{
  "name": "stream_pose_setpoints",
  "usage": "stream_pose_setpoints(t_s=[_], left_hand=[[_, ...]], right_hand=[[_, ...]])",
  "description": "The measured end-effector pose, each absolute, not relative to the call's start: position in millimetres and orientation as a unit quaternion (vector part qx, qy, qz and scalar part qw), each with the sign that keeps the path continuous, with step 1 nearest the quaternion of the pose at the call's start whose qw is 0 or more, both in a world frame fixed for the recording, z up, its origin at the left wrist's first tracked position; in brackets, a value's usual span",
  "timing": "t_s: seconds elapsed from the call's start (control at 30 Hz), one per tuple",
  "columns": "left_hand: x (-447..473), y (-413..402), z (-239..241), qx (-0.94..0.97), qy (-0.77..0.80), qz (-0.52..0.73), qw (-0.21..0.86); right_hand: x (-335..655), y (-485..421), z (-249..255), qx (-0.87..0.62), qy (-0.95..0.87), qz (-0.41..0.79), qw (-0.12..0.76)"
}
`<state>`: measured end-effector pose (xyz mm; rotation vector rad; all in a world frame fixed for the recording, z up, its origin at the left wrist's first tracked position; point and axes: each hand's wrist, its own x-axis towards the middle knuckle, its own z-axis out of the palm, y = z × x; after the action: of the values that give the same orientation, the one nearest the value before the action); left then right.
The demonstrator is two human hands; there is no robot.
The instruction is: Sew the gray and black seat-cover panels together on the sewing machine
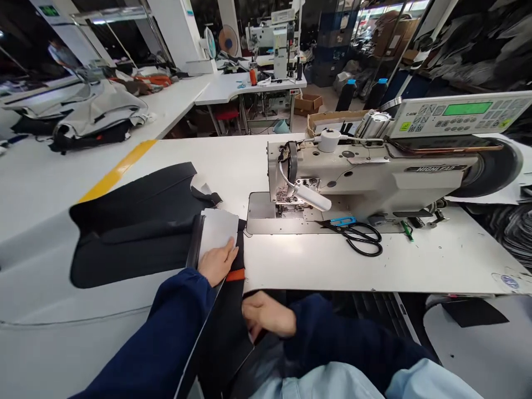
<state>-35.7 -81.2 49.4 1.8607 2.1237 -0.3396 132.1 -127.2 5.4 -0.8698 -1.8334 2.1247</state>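
Observation:
My left hand [218, 263] lies on a pale grey fabric piece [219, 224] with a dark edge strip, its fingers stretched over the piece. Under and beside this is black fabric [137, 227], spread left of the sewing machine [374, 166]. My right hand [268, 315] is at the table's front edge, fingers curled round the edge of a black fabric panel [226, 321] that hangs down towards my lap. Part of its grip is hidden. A strip of orange [236, 275] shows between the hands. Black-handled scissors [361, 238] rest on the table before the machine.
Blue thread snips [343, 220] lie by the scissors, and a green-handled tool [407, 230] is further right. A control panel [461, 113] tops the machine. Yellow tape [118, 170] crosses the table at left. Fabric piles [100, 113] lie beyond it.

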Motion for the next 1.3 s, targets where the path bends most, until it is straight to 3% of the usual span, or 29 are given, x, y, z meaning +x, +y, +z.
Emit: stream_pose_setpoints(t_s=[0.03,0.17,0.23,0.3,0.37,0.43,0.6,0.7,1.07,1.3], left_hand=[[-36,-81,52,0.653,0.731,-0.125,0.151],[-38,-71,75,0.658,0.701,-0.188,0.201],[-40,-61,88,0.663,0.702,-0.195,0.174],[-44,-47,97,0.695,0.701,-0.145,0.068],[-53,-30,100,0.735,0.673,-0.076,-0.049],[-65,-12,97,0.758,0.644,-0.061,-0.086],[-88,20,85,0.77,0.618,-0.159,0.015],[-88,26,82,0.77,0.62,-0.15,0.023],[-63,15,67,0.776,0.617,-0.13,0.016],[-31,10,51,0.796,0.595,-0.083,0.073]], right_hand=[[140,-116,8,-0.304,-0.673,0.664,0.117],[144,-72,13,-0.257,-0.912,0.26,0.186],[133,-58,7,-0.193,-0.949,0.164,0.187],[121,-50,-2,-0.164,-0.962,0.115,0.187],[112,-47,-11,-0.157,-0.967,0.089,0.182],[109,-46,-14,-0.152,-0.97,0.076,0.175],[108,-50,-4,-0.197,-0.963,0.067,0.171],[105,-53,1,-0.237,-0.95,0.066,0.191],[112,-50,0,-0.087,-0.983,0.068,0.149],[150,-77,-2,-0.159,-0.971,0.124,0.132]])
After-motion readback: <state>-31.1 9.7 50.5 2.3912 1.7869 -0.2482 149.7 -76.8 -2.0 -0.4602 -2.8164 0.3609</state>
